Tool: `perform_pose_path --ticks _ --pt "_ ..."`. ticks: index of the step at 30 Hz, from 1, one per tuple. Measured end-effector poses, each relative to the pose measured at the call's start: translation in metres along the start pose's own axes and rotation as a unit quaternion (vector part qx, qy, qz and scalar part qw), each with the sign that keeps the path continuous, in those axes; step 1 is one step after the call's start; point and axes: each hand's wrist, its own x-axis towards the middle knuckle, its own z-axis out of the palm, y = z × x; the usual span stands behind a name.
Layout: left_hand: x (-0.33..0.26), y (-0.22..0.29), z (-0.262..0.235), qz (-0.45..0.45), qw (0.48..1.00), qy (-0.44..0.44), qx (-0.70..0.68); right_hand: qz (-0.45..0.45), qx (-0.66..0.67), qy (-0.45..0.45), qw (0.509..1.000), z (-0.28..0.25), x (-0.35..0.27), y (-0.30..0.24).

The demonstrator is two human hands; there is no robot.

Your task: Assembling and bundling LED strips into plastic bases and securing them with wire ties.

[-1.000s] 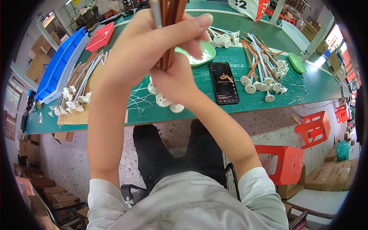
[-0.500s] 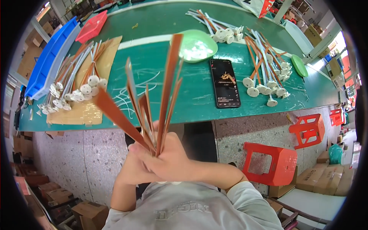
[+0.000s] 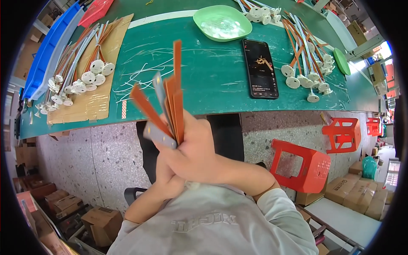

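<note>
In front of my chest, a bundle of flat brown and grey strips (image 3: 173, 104) points up and fans slightly apart. My right hand (image 3: 196, 146) is wrapped round its lower part. Just below and to the left, my left hand (image 3: 168, 175) is closed against the same bundle, partly covered by the right; its fingertips are hidden. One grey strip (image 3: 159, 135) with small holes leans out to the left. The lower ends of the bundle are mostly hidden by my hands.
On the green table (image 3: 182, 63) lie tied strip bundles with white round ends (image 3: 95, 78), on cardboard (image 3: 91, 111). Further bundles (image 3: 312, 76) lie right. A phone (image 3: 260, 70), green bowl (image 3: 223, 36) and white ties (image 3: 142, 78) lie between. Red stools (image 3: 312, 170) stand right.
The view has shifted, so the table sits higher in the picture. The bundle in my hands has turned and its strips stand closer together; my left hand has slid lower under the right.
</note>
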Motion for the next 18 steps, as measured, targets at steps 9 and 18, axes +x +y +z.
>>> perform_pose_path --ticks 9,18 --pt "-0.001 -0.007 -0.005 0.126 0.945 -0.025 0.301 0.041 0.119 0.067 0.990 0.008 0.009 -0.011" --pt "0.005 0.017 -0.021 -0.055 0.992 -0.113 0.007 0.072 0.113 -0.063 0.989 -0.008 0.017 -0.001"
